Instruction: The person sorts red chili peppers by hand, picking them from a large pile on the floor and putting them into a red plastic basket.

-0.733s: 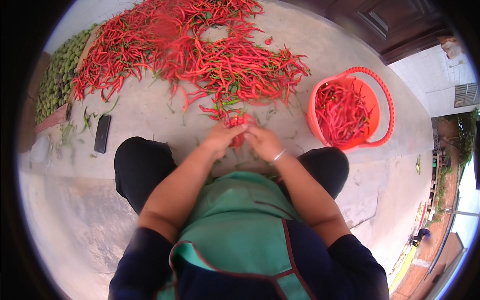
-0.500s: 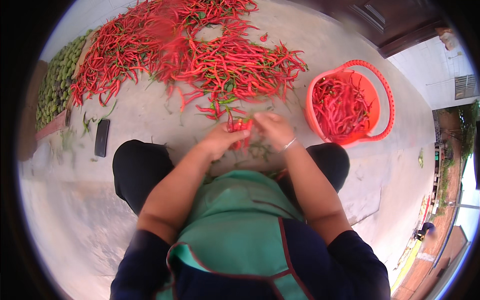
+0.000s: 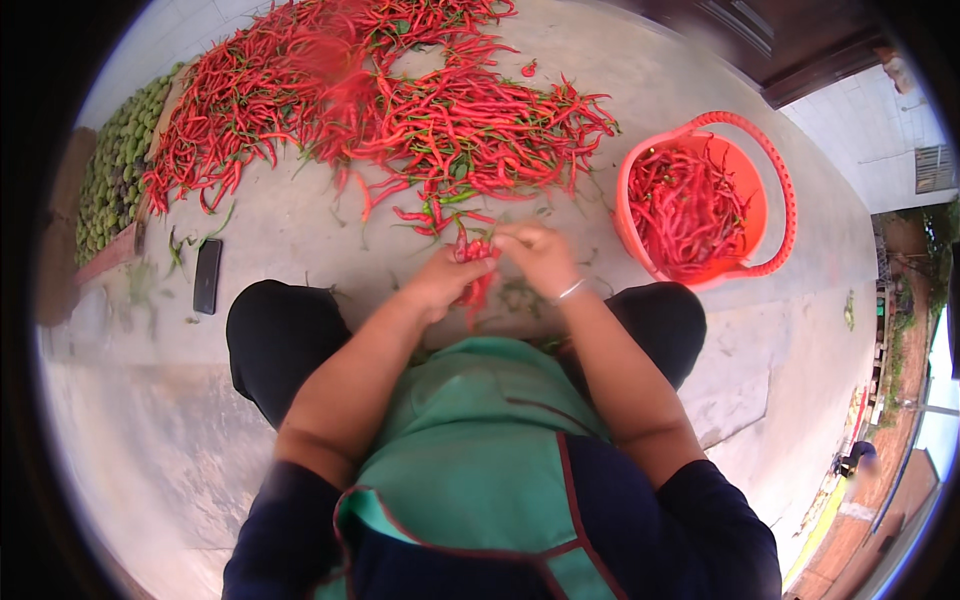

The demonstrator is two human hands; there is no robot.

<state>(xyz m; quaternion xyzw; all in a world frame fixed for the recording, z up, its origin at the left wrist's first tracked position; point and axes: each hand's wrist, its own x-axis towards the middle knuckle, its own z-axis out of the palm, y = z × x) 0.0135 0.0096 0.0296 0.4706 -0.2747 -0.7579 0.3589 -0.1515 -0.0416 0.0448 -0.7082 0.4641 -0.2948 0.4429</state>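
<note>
Left hand [image 3: 440, 281], near the middle of the frame, is closed around a small bunch of red peppers [image 3: 477, 288], and from my remote view that bunch is what I line everything up on. Its long axis runs roughly up and down the frame, one end showing above the thumb and the other hanging below the fist, toward the green apron [image 3: 480, 430]. I judge the relation that counts to be between the bunch's upper end and the right hand [image 3: 545, 262]: the left hand has the bunch in its grip, so it is the nearer, while the right hand's bent fingertips sit just beside that upper end, on its right. Blur keeps me from telling whether those fingers touch the bunch or pinch anything. Relative to the right hand, then, I read the bunch as lying to the left and slightly lower; relative to the left, it juts from the fist's right side. Beyond both hands, a pile of red peppers [image 3: 480, 140] spreads across the upper left and top centre.
</note>
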